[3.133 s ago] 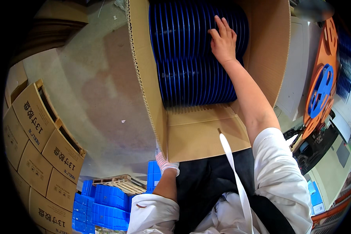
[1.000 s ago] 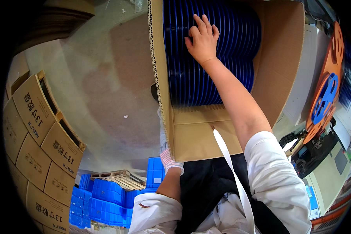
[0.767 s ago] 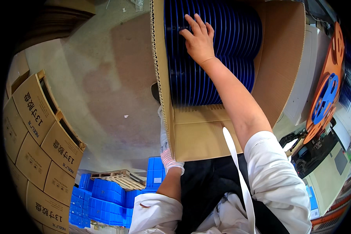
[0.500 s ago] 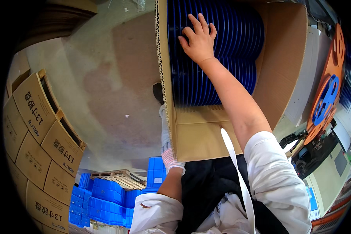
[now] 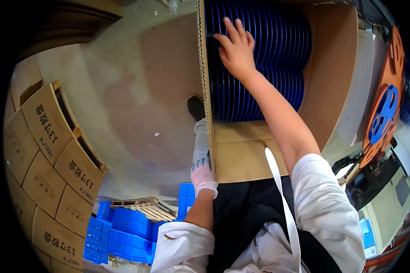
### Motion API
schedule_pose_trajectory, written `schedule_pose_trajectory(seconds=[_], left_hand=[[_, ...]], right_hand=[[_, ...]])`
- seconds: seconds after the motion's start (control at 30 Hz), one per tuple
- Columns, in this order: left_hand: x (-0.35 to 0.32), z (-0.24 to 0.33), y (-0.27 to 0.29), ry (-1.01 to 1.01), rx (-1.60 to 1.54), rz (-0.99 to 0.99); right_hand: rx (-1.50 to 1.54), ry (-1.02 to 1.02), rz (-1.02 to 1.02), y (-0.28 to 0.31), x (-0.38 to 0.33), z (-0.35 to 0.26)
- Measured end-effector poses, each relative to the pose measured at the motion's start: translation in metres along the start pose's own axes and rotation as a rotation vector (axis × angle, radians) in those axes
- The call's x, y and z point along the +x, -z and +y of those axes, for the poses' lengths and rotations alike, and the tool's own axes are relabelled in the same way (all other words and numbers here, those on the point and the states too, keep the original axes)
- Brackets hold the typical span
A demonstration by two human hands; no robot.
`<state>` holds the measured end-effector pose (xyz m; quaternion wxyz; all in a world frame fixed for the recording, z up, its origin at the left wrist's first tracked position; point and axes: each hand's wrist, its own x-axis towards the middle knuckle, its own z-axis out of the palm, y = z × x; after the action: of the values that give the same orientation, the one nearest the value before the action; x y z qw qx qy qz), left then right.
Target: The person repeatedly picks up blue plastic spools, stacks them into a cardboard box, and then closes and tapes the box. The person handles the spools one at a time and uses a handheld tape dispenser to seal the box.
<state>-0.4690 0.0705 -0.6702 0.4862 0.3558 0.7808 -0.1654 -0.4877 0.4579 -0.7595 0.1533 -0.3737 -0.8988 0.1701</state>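
Observation:
An upright-walled cardboard box (image 5: 321, 100) stands before me, open toward me. Rows of thin dark blue plastic reels (image 5: 278, 91) are packed on edge inside it, side by side. Over the reels at the box's left side is my bare right hand (image 5: 239, 52), its fingers spread; whether the fingertips touch the rims I cannot tell. My left hand (image 5: 202, 170), in a grey glove with a pink striped cuff, lies along the outside of the box's left wall near its front corner. Its fingers are partly hidden and hard to make out.
Stacked cardboard cartons (image 5: 54, 168) stand at the left. Blue plastic crates (image 5: 127, 232) and a wooden pallet (image 5: 148, 207) are at the lower left. An orange panel (image 5: 382, 109) with a blue reel stands at the right. A dark shoe (image 5: 196, 108) shows beside the box.
The whole view has shifted, so box and floor sit farther right. My right hand's fingers look straighter over the reels. More of the shoe and my left glove shows beside the box.

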Motion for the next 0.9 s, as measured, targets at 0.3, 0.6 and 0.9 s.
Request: schedule_pose_trajectory(seconds=[0.3,0.6,0.9], left_hand=[[0.032,-0.041,0.09,-0.059,0.011,0.31],[0.006,-0.063,0.156,-0.035,-0.104,0.258],[0.06,0.036,0.295,-0.363,-0.474,0.64]], right_hand=[[-0.15,-0.588,-0.132,0.23,-0.23,-0.052],[1.406,-1.704,1.122,0.183,-0.199,-0.082],[1.236,-1.824,0.058,0.093,-0.167,0.022]])
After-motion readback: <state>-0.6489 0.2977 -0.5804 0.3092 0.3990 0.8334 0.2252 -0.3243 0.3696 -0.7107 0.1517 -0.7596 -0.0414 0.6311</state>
